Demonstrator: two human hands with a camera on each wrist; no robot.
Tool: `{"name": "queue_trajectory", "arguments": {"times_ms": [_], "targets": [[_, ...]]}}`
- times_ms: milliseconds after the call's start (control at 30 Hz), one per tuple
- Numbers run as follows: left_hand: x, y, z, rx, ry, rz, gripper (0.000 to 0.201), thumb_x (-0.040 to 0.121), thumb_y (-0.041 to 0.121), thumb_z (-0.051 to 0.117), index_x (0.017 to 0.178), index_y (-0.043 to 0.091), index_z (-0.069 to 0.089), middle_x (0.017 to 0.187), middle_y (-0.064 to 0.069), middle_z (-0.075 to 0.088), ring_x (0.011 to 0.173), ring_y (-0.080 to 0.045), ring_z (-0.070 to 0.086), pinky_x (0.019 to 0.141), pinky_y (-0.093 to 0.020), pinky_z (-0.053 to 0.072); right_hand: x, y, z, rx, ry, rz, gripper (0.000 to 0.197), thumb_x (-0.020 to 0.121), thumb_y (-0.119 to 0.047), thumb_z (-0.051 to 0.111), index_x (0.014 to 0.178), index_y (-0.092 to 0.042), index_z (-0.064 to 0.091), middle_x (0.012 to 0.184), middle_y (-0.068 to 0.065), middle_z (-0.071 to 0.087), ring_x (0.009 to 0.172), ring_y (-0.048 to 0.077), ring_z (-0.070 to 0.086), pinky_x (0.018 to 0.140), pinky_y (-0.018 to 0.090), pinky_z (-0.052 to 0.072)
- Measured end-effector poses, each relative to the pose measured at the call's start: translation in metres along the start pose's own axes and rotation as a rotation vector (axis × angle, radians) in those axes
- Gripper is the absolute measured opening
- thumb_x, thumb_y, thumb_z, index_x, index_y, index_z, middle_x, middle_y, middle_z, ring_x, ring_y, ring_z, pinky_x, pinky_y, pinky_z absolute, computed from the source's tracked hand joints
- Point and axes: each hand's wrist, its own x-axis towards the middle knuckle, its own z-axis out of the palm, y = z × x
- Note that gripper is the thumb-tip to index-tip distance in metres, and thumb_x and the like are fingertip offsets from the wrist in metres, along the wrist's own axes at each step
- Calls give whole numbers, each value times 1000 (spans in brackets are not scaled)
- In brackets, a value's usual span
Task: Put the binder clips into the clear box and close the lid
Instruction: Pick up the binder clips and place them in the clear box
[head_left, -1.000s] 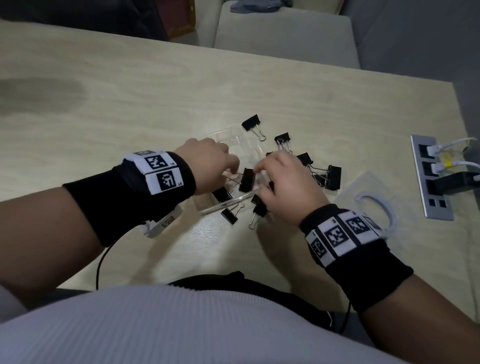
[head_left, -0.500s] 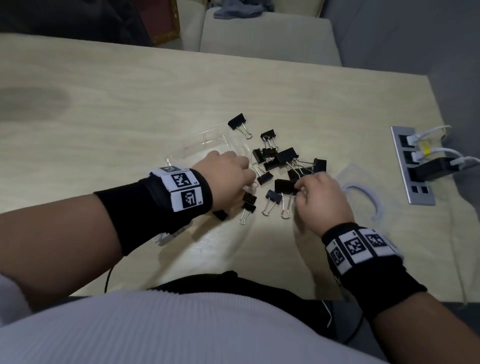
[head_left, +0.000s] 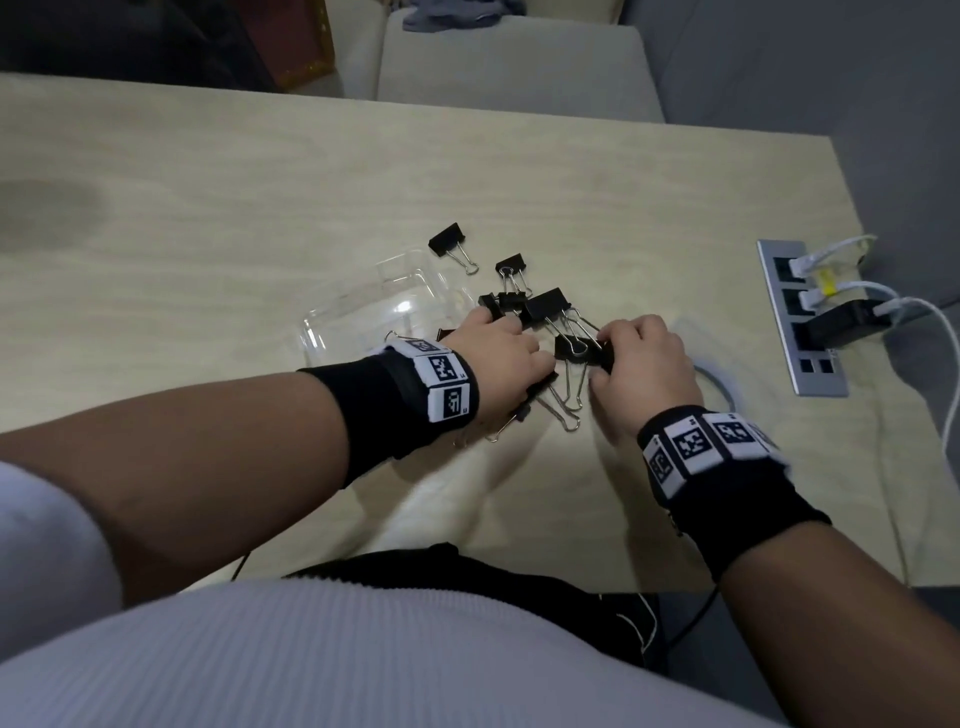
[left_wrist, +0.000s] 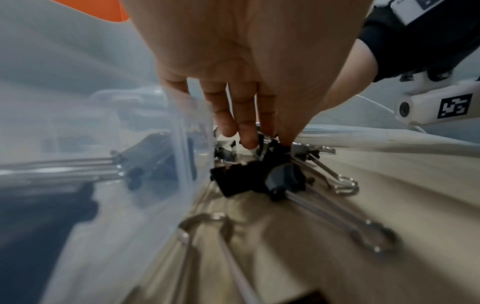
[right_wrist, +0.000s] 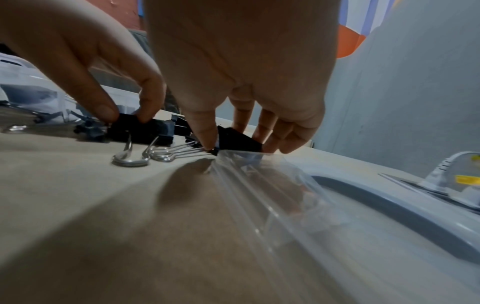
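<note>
Pale wood-grain table carries the whole job, with a grey socket strip and its white cables well off to the right of the right hand. Since a second ago the clear box has gone from tipped between the two hands to resting open side up just beyond the left wrist, and the binder clips that sat in and around it now lie loose on the table; judged from this, loading is at its start, with at most one clip seen through the box wall in the left wrist view. Left hand is down on the cluster just right of the box, thumb and forefinger pinching a black clip. Right hand is curled, thumb and fingers gripping another black clip by its body at the edge of the clear lid, which lies flat just beyond and right of that hand. Two clips lie apart, further out from both hands.
</note>
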Motion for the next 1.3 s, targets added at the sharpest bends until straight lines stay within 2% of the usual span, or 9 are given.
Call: {"name": "queue_trajectory", "arguments": {"times_ms": [167, 333, 433, 633, 733, 866, 1033, 1200, 1300], "targets": [[3, 5, 0, -18, 43, 2, 42, 78, 28, 65, 117, 25, 51, 113, 4, 58, 106, -25, 53, 84, -41, 39, 3, -2, -6, 142, 82, -112, 40, 84, -17, 57, 123, -23, 54, 130, 3, 50, 120, 28, 43, 102, 41, 32], [5, 10, 0, 44, -23, -5, 48, 82, 25, 64, 127, 22, 47, 112, 2, 62, 107, -26, 51, 90, -43, 38, 15, -14, -7, 23, -75, -236, 40, 92, -31, 51, 132, -35, 50, 133, 0, 55, 125, 26, 45, 104, 42, 31], [4, 9, -3, 6, -31, -41, 42, 83, 31, 62, 120, 18, 50, 116, -1, 60, 111, -27, 50, 91, -42, 36, 19, -18, -7, -14, -66, -208, 34, 92, -28, 52, 126, -31, 54, 121, 2, 61, 118, 28, 50, 100, 42, 32], [-15, -9, -29, -131, 41, -168, 68, 64, 59, 73, 118, 22, 51, 115, 1, 57, 109, -24, 52, 89, -41, 40, 20, -18, -11, 36, 28, -135, 27, 88, -24, 56, 114, -25, 59, 111, 4, 65, 110, 29, 54, 94, 40, 34], [-33, -36, -42, -288, 56, -305, 62, 68, 56, 73, 117, 25, 52, 107, 2, 61, 98, -22, 56, 79, -37, 44, 20, -19, -14, 62, 52, -96, 27, 85, -25, 57, 112, -23, 58, 106, 2, 66, 106, 28, 56, 93, 41, 35], [-60, -72, -46, -375, -110, -470, 61, 64, 49, 79, 111, 22, 53, 83, 6, 57, 81, -19, 56, 63, -30, 42, 19, -27, -18, 82, 62, -125, 22, 86, -29, 53, 106, -23, 62, 101, 1, 64, 103, 26, 56, 93, 41, 35], [-87, -90, -38, -197, -369, -553, 61, 66, 51, 80, 110, 16, 54, 89, -1, 58, 82, -23, 55, 62, -31, 40, 21, -41, -22, 170, 166, -198, 19, 91, -30, 50, 96, -21, 66, 98, 3, 63, 98, 26, 57, 93, 41, 33], [-95, -92, -24, -197, -397, -535, 68, 65, 52, 80, 115, 16, 52, 91, -1, 59, 84, -23, 56, 64, -31, 42, 16, -60, -36, 318, 355, -265, 21, 96, -29, 49, 98, -13, 63, 94, 1, 62, 93, 24, 57, 90, 41, 36], [-94, -94, -26, -251, -349, -557, 66, 68, 53, 77, 118, 18, 52, 84, 3, 52, 83, -21, 52, 65, -30, 40, 12, -78, -46, 419, 349, -320, 21, 97, -27, 49, 98, -10, 62, 90, -5, 54, 88, 21, 56, 83, 36, 43]]}}
